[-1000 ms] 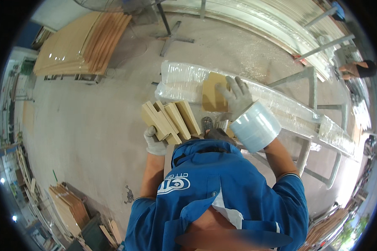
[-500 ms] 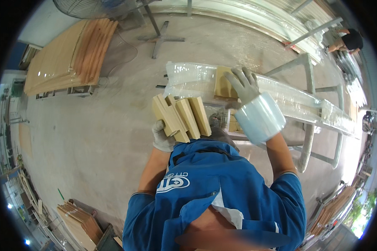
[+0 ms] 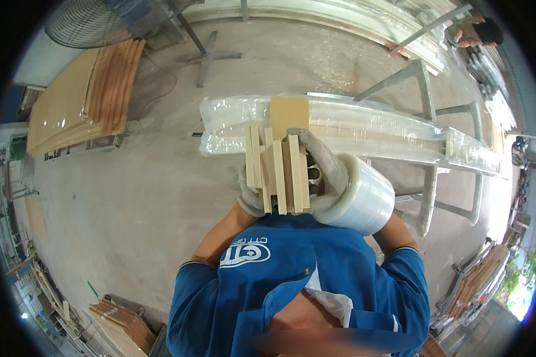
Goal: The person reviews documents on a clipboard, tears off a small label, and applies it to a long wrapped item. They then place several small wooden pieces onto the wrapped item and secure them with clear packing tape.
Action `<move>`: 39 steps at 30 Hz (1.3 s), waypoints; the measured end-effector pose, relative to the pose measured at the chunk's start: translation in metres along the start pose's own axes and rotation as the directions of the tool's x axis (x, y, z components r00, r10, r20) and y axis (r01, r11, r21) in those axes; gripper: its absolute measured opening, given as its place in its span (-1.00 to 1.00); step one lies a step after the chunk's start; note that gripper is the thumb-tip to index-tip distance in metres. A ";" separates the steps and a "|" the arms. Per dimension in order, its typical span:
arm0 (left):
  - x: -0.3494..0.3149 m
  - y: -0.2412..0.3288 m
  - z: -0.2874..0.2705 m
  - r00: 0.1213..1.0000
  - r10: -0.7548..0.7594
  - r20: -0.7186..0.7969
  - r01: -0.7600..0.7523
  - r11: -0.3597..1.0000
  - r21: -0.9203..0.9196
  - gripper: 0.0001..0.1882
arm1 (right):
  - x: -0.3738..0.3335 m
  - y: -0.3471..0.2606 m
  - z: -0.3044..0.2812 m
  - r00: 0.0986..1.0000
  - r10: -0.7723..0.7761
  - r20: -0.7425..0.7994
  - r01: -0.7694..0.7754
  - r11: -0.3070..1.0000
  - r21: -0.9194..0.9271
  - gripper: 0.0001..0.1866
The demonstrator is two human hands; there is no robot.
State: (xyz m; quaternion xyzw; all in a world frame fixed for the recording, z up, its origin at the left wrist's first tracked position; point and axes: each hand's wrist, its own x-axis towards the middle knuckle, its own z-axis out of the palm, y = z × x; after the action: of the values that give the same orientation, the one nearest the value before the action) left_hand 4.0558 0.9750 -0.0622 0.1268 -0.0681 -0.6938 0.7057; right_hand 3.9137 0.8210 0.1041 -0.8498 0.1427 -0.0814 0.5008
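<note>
In front of my chest I hold several pale, grooved wood-coloured pieces [image 3: 273, 169], standing side by side on edge. My gloved left hand [image 3: 250, 199] is closed round their left side, its fingers partly hidden behind them. From the right, my gloved right hand [image 3: 329, 172] grips the outer piece, with the thumb over its top end and fingertips behind. A roll of clear stretch film [image 3: 364, 195] sits round my right wrist like a cuff. Just beyond the pieces, a flat tan block [image 3: 290, 112] lies across a long film-wrapped bundle [image 3: 369, 122].
Metal stands [image 3: 426, 196] support the bundle at the right. A fan [image 3: 95, 24] and stacked wooden panels [image 3: 71, 95] stand at the far left. More panels [image 3: 122, 324] lean at the near left. Another person [image 3: 479, 33] is at the far right.
My right hand has left the tan block on the bundle and come back to the held pieces. My left hand has shifted right, and the pieces are now pressed together between both hands.
</note>
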 end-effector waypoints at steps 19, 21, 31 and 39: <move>0.004 -0.008 0.010 0.913 0.274 -0.302 -0.280 0.960 0.027 0.10 | 0.043 0.105 -0.036 0.986 0.166 -0.008 -0.082 0.446 -0.891 0.18; 0.007 -0.006 0.019 0.941 0.283 -0.187 -0.275 0.959 0.065 0.05 | 0.044 0.110 -0.035 0.982 0.189 -0.007 -0.104 0.510 -0.854 0.22; 0.036 -0.015 0.026 0.976 0.217 -0.018 -0.213 0.931 -0.298 0.11 | 0.007 0.035 -0.041 0.995 0.091 0.034 -0.080 0.968 -0.236 0.45; 0.053 -0.038 0.021 0.994 -0.108 0.009 0.107 0.965 -0.240 -0.09 | -0.007 0.031 -0.018 0.998 0.022 -0.067 -0.019 0.999 0.049 0.27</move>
State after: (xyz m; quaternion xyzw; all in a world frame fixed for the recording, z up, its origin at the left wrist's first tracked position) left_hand 4.0154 0.9202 -0.0567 0.0452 0.0247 -0.7338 0.6774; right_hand 3.8972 0.7946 0.0855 -0.8328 0.1661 -0.1083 0.5169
